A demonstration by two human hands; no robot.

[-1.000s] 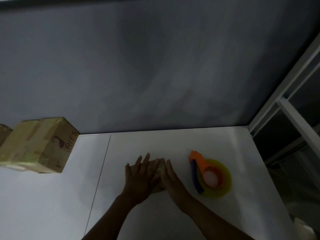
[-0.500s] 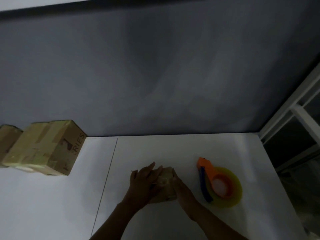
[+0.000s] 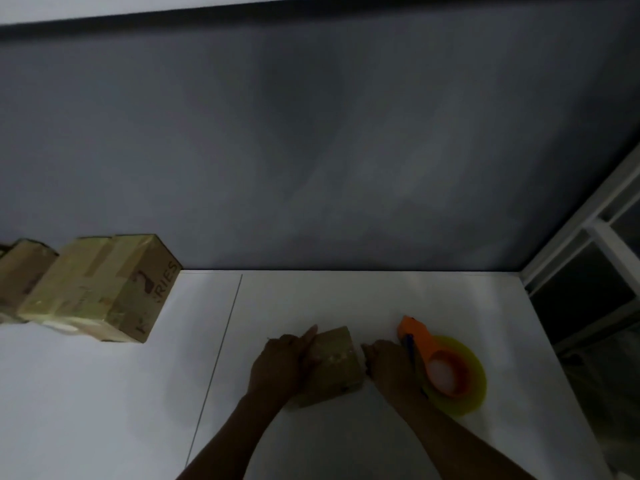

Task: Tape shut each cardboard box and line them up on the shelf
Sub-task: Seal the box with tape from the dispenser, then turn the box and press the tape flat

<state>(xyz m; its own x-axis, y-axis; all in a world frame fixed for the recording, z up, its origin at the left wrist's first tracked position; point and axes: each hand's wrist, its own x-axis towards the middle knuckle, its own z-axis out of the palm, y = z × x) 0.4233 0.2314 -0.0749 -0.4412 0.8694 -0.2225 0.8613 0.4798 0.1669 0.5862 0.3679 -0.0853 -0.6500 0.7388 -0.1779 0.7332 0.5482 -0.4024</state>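
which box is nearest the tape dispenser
The small box held by the left hand, just left of the dispenser. The lettered box and its neighbour stand far left.

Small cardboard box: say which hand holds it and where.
Left hand grips the small cardboard box by its left side. Right hand is at its right edge; whether it holds cannot be told.

Head view looks down, close over the shelf (image 3: 104, 393), facing the wall (image 3: 311, 150).
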